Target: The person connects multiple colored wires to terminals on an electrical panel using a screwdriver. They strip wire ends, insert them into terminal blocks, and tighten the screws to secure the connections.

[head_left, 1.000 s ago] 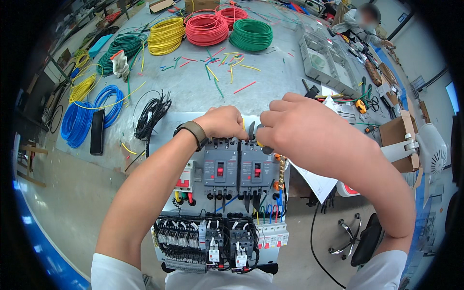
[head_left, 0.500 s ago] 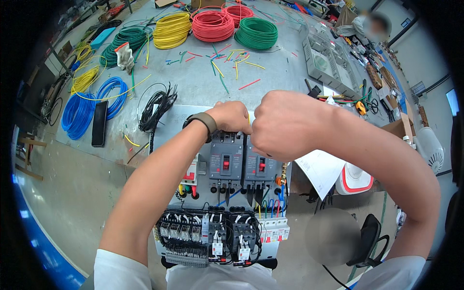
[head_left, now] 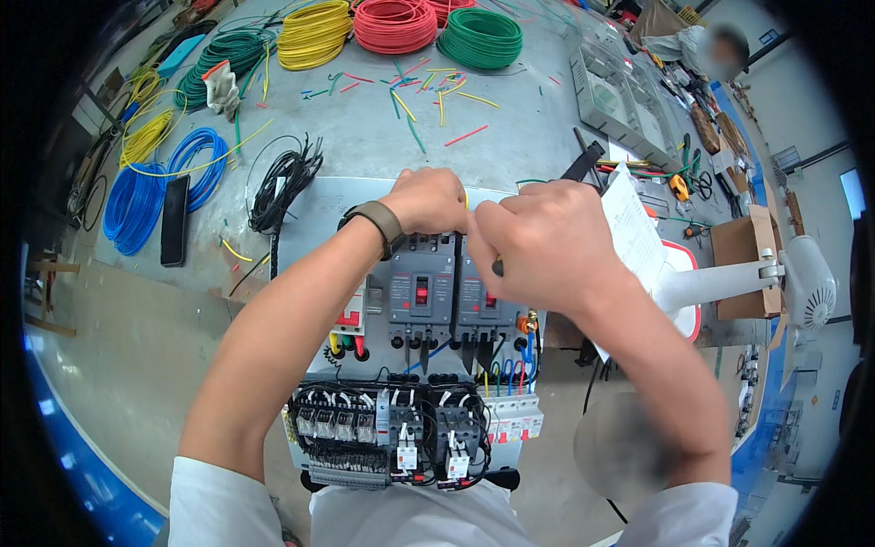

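Note:
My left hand (head_left: pixel 428 201) is closed at the top edge of the left circuit breaker (head_left: pixel 422 284), fingertips bent down. A sliver of yellow (head_left: pixel 467 198) shows beside its fingers; what they grip is hidden. Close by on the right, my right hand (head_left: pixel 547 239) is clenched in a fist above the right circuit breaker (head_left: pixel 483 305). The short dark end of something (head_left: pixel 498 268) sticks out of this fist, too little to name. Both grey breakers with red switches are mounted on a pale panel (head_left: pixel 314 205), and wired relays and contactors (head_left: pixel 337 421) fill its near part.
Coils of yellow (head_left: pixel 314 36), red (head_left: pixel 395 25), green (head_left: pixel 480 39) and blue wire (head_left: pixel 137 214) lie on the table among cut scraps. A phone (head_left: pixel 175 221) and black wire bundle (head_left: pixel 287 187) are left; a paper sheet (head_left: pixel 633 223) and white lamp arm (head_left: pixel 715 284) are right.
My right fist has turned, its forearm and elbow swinging down and inward. The paper and lamp arm now show more. My left hand keeps its place at the breaker; the view has shifted slightly.

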Demonstrator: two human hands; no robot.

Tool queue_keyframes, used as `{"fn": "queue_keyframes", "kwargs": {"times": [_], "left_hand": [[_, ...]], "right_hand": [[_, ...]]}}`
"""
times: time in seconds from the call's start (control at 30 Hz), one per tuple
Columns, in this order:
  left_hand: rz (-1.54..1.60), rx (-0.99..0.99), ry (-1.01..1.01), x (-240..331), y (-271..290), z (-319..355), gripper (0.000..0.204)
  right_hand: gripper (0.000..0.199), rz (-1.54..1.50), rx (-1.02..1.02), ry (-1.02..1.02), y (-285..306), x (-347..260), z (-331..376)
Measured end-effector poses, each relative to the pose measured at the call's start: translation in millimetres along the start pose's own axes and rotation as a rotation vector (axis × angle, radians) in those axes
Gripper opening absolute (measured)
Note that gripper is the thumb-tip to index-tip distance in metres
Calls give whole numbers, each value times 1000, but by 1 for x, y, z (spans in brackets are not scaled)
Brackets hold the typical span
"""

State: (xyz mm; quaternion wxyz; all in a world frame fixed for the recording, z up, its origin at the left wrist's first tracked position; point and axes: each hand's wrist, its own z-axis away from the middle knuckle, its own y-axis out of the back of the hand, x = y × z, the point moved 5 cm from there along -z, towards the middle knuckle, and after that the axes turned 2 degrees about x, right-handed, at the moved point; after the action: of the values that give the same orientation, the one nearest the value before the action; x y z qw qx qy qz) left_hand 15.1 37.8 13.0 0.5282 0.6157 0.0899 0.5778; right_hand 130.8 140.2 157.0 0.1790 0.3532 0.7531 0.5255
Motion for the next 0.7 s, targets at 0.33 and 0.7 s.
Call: {"fn": "queue_keyframes", "kwargs": {"times": [0.33, 0.7], "left_hand": [[-34, -13, -45, -9, -11, -11, 43], [20, -30, -56, -15, -10, -14, 45]], "right_hand": [[17, 75, 104, -314, 3, -8, 1], [19, 32, -326, 18, 20, 22, -16]]}}
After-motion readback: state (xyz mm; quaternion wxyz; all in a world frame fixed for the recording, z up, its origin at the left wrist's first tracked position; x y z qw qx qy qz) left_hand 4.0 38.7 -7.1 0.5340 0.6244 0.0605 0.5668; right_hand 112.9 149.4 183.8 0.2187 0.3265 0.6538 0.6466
